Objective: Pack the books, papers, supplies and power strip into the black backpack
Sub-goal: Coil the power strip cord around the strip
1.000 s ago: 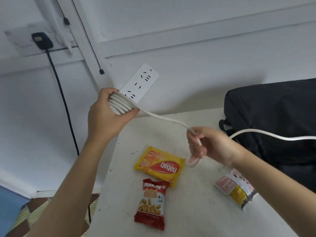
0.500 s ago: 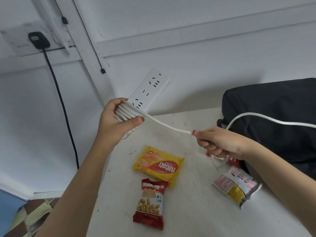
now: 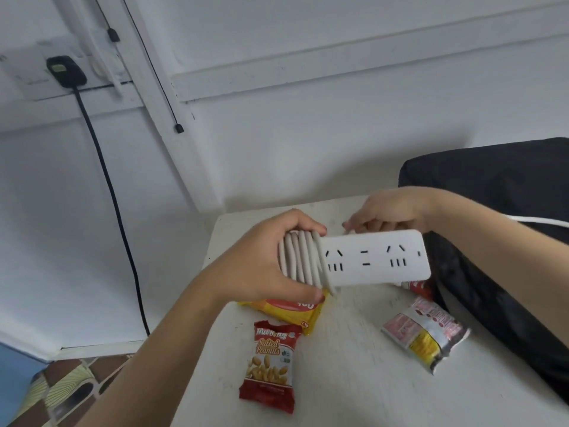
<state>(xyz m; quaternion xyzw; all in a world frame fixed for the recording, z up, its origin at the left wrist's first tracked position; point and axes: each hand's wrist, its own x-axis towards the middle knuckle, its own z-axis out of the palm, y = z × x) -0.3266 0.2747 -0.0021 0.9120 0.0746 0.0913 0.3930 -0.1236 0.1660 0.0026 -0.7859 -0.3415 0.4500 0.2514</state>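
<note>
Bright, even, soft light, faint shadows, wide-angle bending at edges, perhaps slight motion blur

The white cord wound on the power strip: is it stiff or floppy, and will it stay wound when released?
Likely rather stiff: the cord stands in round loops around the power strip, not lying flat. It may spring loose if the left hand lets go.
</note>
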